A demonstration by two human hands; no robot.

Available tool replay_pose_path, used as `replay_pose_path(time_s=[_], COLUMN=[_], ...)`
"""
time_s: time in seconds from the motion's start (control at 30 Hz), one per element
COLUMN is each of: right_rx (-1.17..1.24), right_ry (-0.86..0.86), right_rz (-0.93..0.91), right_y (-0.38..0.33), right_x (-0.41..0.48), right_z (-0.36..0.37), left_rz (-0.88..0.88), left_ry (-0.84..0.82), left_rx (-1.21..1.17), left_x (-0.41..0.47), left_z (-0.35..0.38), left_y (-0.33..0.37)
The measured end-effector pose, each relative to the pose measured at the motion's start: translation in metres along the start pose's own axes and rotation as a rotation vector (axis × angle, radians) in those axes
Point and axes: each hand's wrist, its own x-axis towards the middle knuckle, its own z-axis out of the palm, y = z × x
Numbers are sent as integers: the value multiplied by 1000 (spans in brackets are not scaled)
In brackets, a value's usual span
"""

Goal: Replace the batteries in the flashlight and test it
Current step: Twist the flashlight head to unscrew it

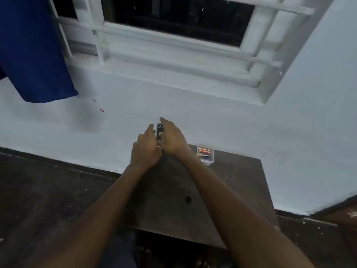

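Now | torch (160, 130) held upright above table (231, 182) far edge, left hand (144, 151) clasping body, right hand (173, 140) at head, grip unclear | step: likely twisting open or closed | batteries (204, 153) in tray (210, 161) beside | next: needs firm counter-twist

Single head view, looking forward and down; table (222, 190) close below at 6 o'clock, window (173, 26) far, 12 o'clock.

flashlight (160, 130): black | table (231, 182): dark brown | cloth (32, 49): blue | batteries (204, 152): copper-black
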Motion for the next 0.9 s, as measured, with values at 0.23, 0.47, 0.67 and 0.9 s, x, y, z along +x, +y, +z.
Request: replay_pose_path(time_s=[0.23,0.47,0.67,0.9], right_rx=[-35,446,845,850], right_ry=[162,494,589,569], right_rz=[19,326,553,611], right_y=[6,25,62,93], right_x=[2,-57,-113,-137], right_z=[6,-3,-8,-4], left_rz=[52,85,-170,-231], left_ry=[-10,51,-148,-76], left_rx=[-142,-350,-697,-872], left_x=[2,-15,-35,-57], left_z=[12,38,64,85], left_y=[-14,-3,13,22])
